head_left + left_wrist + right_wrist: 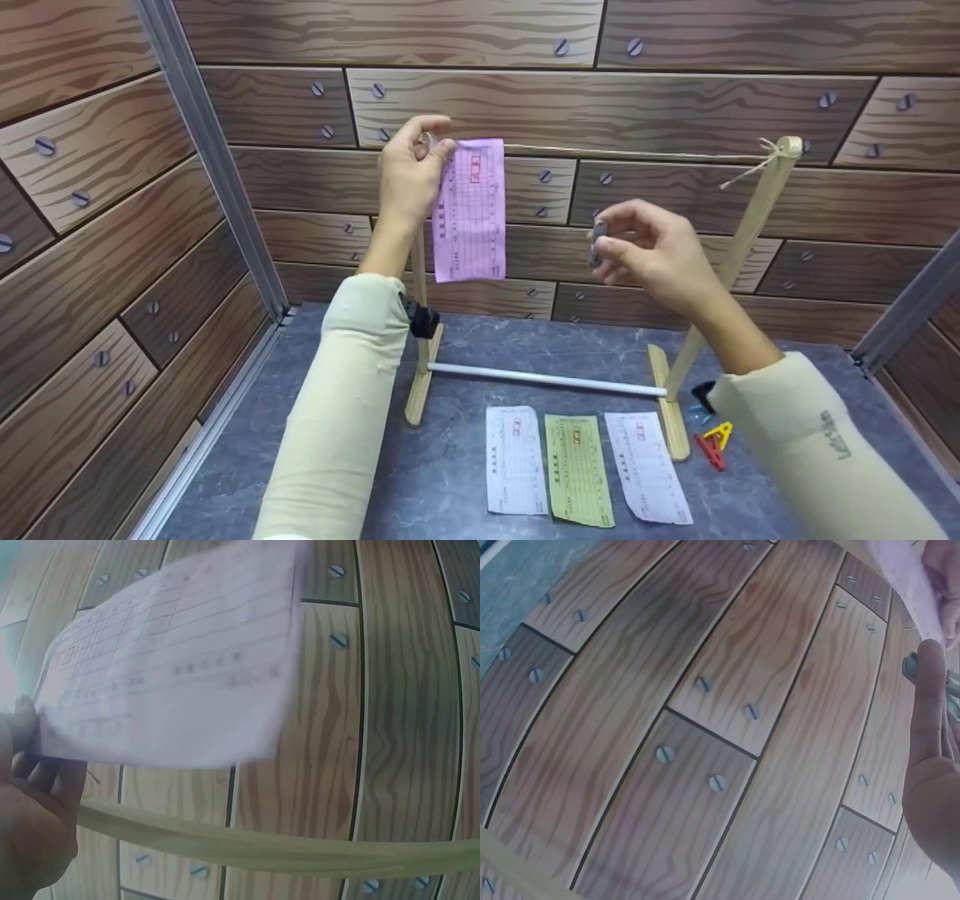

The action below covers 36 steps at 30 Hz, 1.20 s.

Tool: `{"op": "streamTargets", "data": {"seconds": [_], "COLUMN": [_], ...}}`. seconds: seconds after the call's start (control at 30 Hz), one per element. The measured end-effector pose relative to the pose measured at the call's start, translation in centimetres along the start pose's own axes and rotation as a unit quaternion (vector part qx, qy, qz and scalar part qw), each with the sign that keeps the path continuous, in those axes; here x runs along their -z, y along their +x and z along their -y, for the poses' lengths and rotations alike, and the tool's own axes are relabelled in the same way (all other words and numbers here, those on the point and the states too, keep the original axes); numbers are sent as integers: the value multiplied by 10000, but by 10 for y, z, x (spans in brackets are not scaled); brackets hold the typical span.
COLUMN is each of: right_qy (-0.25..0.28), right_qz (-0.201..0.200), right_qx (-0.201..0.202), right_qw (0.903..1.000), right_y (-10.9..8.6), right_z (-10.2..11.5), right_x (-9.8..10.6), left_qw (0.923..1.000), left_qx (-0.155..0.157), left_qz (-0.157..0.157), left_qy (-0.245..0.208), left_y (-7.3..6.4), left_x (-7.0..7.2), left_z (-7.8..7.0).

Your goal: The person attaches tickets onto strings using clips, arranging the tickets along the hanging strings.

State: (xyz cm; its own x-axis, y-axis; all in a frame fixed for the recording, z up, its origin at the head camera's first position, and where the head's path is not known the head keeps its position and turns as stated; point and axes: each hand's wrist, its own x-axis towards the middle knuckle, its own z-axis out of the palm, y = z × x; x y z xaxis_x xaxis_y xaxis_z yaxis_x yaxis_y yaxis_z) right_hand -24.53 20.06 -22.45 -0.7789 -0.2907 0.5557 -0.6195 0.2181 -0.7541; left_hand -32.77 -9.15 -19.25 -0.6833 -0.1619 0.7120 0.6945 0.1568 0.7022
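Note:
My left hand point(411, 176) pinches a pink printed paper slip point(471, 214) by its upper left corner, up at the string point(637, 153). The slip hangs down with its top edge level with the string; in the left wrist view the slip point(180, 667) spreads out from the fingers. To the right and lower, my right hand point(660, 251) holds a grey clip point(598, 244) between thumb and fingers, apart from the slip and string. The right wrist view shows part of that clip point(910, 667) behind a finger.
A wooden stand with a right post point(754, 217) and white crossbar point(547, 380) carries the string. On the table lie a white slip point(516, 465), a green slip point(579, 472) and another white slip point(647, 469). Yellow point(720, 433), red point(709, 453) and blue clips point(700, 412) lie right of the stand.

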Motion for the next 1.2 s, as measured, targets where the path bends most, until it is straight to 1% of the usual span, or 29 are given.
{"op": "streamTargets", "data": {"seconds": [0.1,0.17,0.27,0.33,0.4,0.43,0.47,0.53,0.57,0.63,0.67,0.7,0.77,0.83,0.9,1.03,1.1,1.13,1.17,1.2], "right_qy": [0,37,135,182,228,265,314,416,477,560,531,509,466,396,454,515,403,272,80,-133], "right_qz": [-89,-159,-243,-244,-232,-227,-225,-237,-250,-289,-319,-356,-461,-631,-815,-1129,-1172,-1127,-1051,-914], "right_qx": [83,205,351,396,436,482,526,633,681,729,743,718,690,656,605,549,547,516,423,224], "right_qw": [9999,9997,9990,9988,9985,9982,9979,9968,9962,9953,9953,9955,9955,9951,9938,9907,9908,9919,9935,9955], "right_y": [7,12,20,27,34,39,43,53,58,68,73,78,89,100,112,135,144,147,149,150], "right_z": [7,14,25,33,42,45,49,54,57,60,61,62,63,64,66,68,67,66,64,62], "right_x": [-1,-1,-3,-5,-9,-12,-16,-24,-29,-38,-43,-47,-56,-64,-72,-89,-98,-102,-105,-107], "left_qw": [9973,9940,9905,9865,9770,9702,9626,9449,9374,9297,9274,9261,9261,9279,9309,9356,9372,9379,9386,9387], "left_qx": [173,220,247,296,351,398,434,479,468,445,412,388,375,368,355,173,63,21,-4,-15], "left_qz": [-177,-193,-89,36,177,261,334,457,507,565,573,596,635,695,753,755,714,693,678,679], "left_qy": [696,1052,1349,1612,2098,2376,2652,3207,3415,3612,3674,3706,3699,3644,3557,3444,3414,3400,3383,3380], "left_y": [4,5,5,5,4,4,3,3,3,3,3,3,4,4,4,2,2,1,1,1], "left_x": [-1,-2,-1,1,3,5,6,8,9,10,11,11,13,13,12,13,13,14,14,14], "left_z": [0,0,-1,-2,-4,-5,-6,-8,-9,-10,-11,-11,-11,-10,-9,-6,-4,-3,-3,-2]}}
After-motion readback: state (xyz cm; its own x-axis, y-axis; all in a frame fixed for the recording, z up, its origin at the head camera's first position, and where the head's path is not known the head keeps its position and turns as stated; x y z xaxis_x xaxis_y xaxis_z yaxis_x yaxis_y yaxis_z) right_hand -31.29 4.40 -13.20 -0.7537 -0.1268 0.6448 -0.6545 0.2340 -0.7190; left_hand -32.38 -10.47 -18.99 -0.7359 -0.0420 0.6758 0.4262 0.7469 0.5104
